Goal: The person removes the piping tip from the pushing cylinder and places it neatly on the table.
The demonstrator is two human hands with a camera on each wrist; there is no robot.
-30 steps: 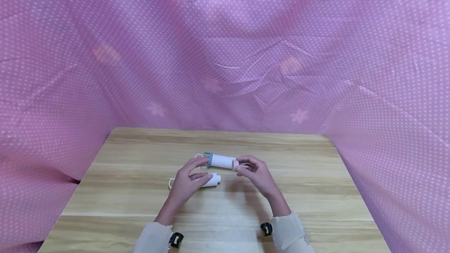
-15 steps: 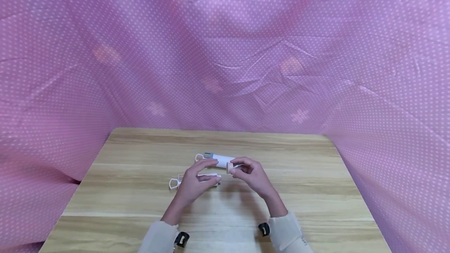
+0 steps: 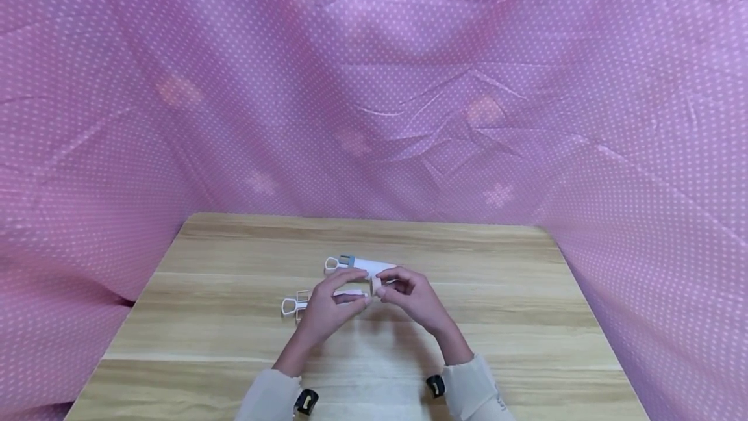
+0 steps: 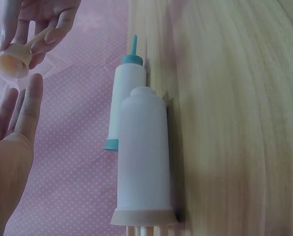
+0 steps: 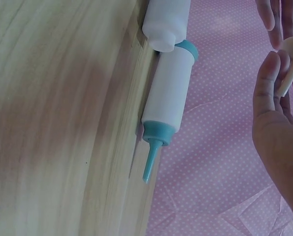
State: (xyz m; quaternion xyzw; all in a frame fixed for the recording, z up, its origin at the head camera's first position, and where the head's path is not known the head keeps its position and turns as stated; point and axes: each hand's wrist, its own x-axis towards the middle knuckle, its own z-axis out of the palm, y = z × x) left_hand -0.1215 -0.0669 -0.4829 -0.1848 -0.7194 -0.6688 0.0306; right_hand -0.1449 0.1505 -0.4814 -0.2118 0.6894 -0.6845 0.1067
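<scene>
My right hand pinches a beige nozzle cap by its sides, its hollow end facing my left hand. The cap's thin spout points back into the right palm. My left fingers are spread in a loose curve, fingertips right by the cap's rim. Beneath the hands lies a large white syringe with a beige end collar and a bare, stubby tip; the left hand hides most of it in the head view. Behind it lies another white syringe with a teal collar and teal nozzle.
Both syringes lie on a wood-grain table, their white plunger handles pointing left. A pink dotted cloth hangs around the table's back and sides. Black wrist cameras sit at the cuffs.
My right hand has carried the nozzle cap left and slightly nearer. The left hand has moved right to meet it, fingertips now by its rim. The syringes have stayed put.
</scene>
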